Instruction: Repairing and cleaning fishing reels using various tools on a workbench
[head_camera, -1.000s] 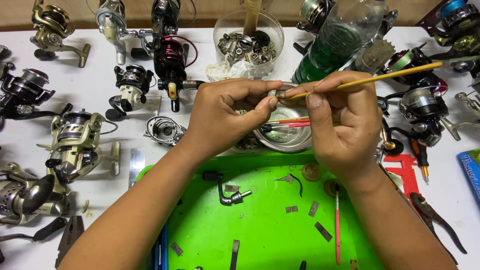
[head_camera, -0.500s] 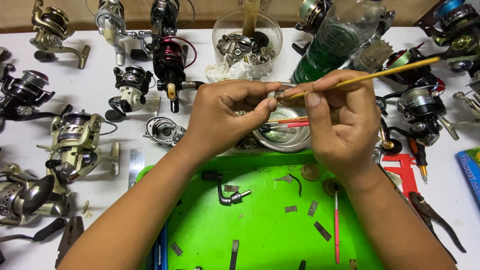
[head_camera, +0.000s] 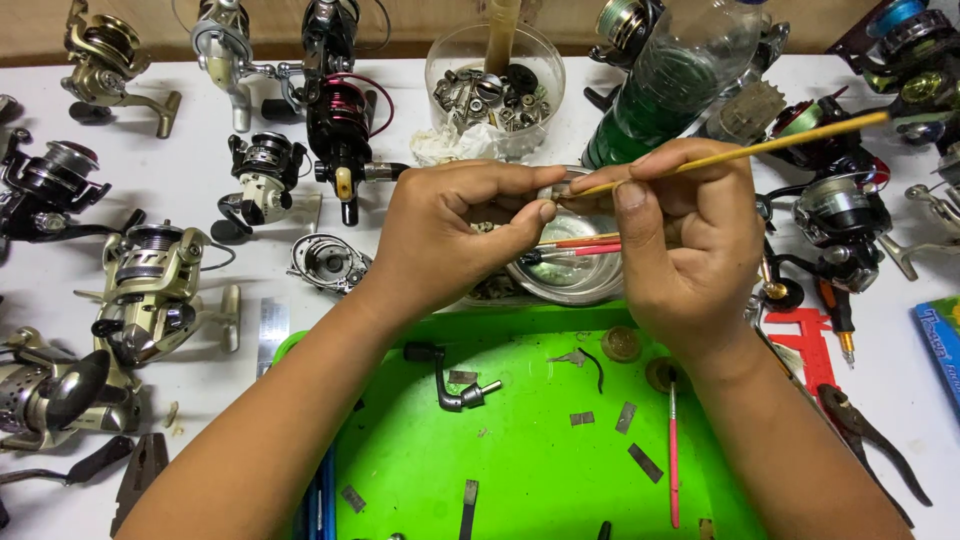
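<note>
left hand (head_camera: 450, 235) pinches small part, mostly hidden | right hand (head_camera: 690, 240) pinches yellow brush (head_camera: 760, 150) | green tray (head_camera: 540, 470): crank handle (head_camera: 450, 375), metal bits | glass jar (head_camera: 495, 85): reel parts

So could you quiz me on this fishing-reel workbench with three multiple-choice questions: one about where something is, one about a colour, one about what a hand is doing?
1. Where does the black crank handle lie?
A. in the green tray
B. in the glass jar
C. on the white table

2. What colour is the thin brush handle in the right hand?
A. blue
B. yellow
C. black

3. What is the left hand doing?
A. lying flat
B. gripping pliers
C. pinching a small part in its fingers

Answers: 1 A, it rests on the tray floor. 2 B, the stick is yellow. 3 C, thumb and fingers close on a small piece.
</note>
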